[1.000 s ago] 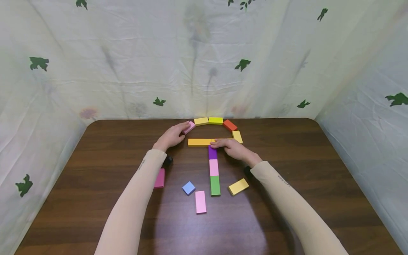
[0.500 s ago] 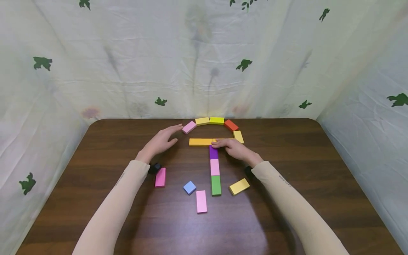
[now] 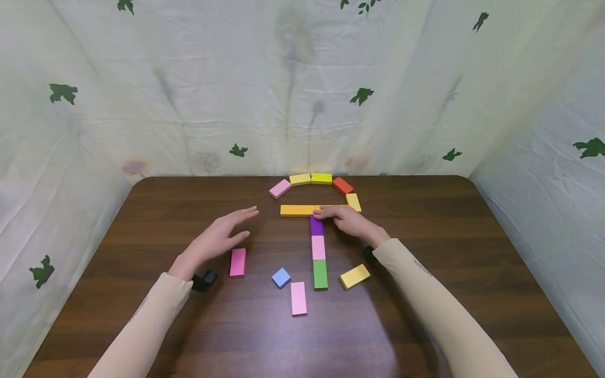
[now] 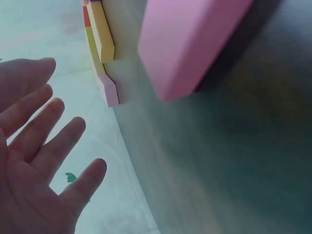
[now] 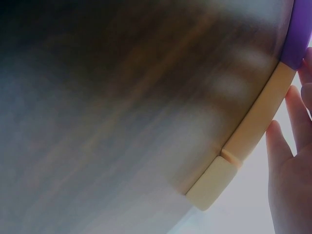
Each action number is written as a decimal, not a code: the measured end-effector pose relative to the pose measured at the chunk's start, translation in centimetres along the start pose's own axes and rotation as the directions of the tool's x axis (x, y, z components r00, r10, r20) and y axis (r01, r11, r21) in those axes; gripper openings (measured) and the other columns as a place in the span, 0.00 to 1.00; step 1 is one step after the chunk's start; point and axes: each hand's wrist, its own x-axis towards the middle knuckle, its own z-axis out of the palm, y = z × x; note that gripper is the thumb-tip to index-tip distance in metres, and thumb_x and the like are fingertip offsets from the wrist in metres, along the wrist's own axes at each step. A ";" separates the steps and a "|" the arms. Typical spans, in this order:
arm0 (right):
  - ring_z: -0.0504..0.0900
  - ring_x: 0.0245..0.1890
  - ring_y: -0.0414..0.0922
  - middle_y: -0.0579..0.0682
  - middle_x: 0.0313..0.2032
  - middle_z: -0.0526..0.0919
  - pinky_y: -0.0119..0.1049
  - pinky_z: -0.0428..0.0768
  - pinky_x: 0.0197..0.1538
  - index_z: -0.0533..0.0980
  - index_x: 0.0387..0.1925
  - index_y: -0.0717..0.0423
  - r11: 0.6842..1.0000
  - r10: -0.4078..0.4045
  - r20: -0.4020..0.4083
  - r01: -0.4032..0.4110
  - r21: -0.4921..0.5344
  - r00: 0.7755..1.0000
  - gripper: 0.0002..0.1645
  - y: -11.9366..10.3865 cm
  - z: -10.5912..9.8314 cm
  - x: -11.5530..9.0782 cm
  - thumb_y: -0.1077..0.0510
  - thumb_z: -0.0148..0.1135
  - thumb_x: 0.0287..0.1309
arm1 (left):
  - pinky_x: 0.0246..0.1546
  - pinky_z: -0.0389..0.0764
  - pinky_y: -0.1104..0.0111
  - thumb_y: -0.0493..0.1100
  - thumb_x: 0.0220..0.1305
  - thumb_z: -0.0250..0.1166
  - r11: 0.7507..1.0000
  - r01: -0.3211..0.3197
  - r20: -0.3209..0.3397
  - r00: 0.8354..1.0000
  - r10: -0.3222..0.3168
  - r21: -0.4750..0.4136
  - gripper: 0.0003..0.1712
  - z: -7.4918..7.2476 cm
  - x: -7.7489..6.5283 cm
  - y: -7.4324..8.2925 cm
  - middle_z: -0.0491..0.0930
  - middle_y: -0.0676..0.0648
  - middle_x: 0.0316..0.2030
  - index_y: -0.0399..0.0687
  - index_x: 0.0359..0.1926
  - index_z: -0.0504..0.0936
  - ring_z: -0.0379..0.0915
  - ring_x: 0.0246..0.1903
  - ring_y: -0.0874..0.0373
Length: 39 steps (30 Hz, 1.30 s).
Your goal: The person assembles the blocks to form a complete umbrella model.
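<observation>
My left hand [image 3: 215, 239] hovers with fingers spread over the table's left side, holding nothing. Just below it in the head view lies a magenta block [image 3: 238, 262], looming large in the left wrist view. My right hand [image 3: 350, 220] rests its fingertips where a row of orange blocks [image 3: 298, 211] meets a purple block [image 3: 316, 227], covering part of that row. A pink block [image 3: 319, 248] and a green block [image 3: 320, 275] continue the line toward me. Behind the orange row curves an arc: pink [image 3: 280, 189], pale yellow, bright yellow [image 3: 322, 179], red [image 3: 342, 185] and yellow blocks.
Loose on the brown table [image 3: 425, 210] lie a small blue block [image 3: 281, 278], a light pink block [image 3: 299, 298] and a yellow block [image 3: 355, 276]. A white patterned curtain [image 3: 189, 94] hangs behind the table's far edge.
My left hand has let go of the arc's pink block and drawn back toward me and to the left. The right hand has stayed at the orange row.
</observation>
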 end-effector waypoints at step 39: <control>0.68 0.64 0.47 0.52 0.58 0.77 0.43 0.62 0.65 0.77 0.57 0.57 1.000 0.022 0.007 -0.022 -0.007 1.000 0.30 0.4 0.1 0.1 0.75 0.41 0.59 | 0.52 0.73 0.51 0.42 0.54 0.72 0.998 0.057 0.003 0.998 -0.057 0.041 0.34 2.5 -6.3 0.4 0.71 0.41 0.60 0.42 0.63 0.74 0.66 0.58 0.44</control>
